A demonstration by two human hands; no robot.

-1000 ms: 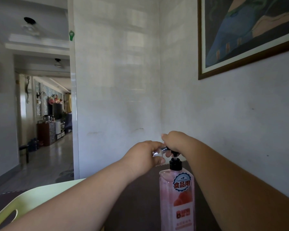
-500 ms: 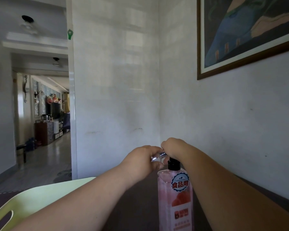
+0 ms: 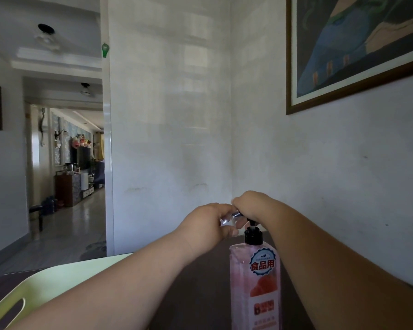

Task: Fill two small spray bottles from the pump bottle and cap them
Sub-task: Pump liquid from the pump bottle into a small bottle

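A tall pink pump bottle [image 3: 255, 287] with a black collar and a round blue-and-red label stands on the dark table [image 3: 200, 289]. My right hand [image 3: 253, 206] lies over its black pump head and hides most of it. My left hand [image 3: 208, 225] holds a small clear spray bottle [image 3: 229, 217] with a silver neck, tilted, its mouth right at the pump's nozzle under my right fingers. Most of the small bottle is hidden in my fist. No second spray bottle or cap is in view.
A pale green tray [image 3: 41, 284] with a handle slot sits at the lower left on the table. White walls stand close behind and to the right, with a framed picture [image 3: 353, 48] up high. A hallway opens at the left.
Both hands stay at the pump head with the small bottle. The pump stem shows more now, so the head has risen a little. The camera has shifted slightly.
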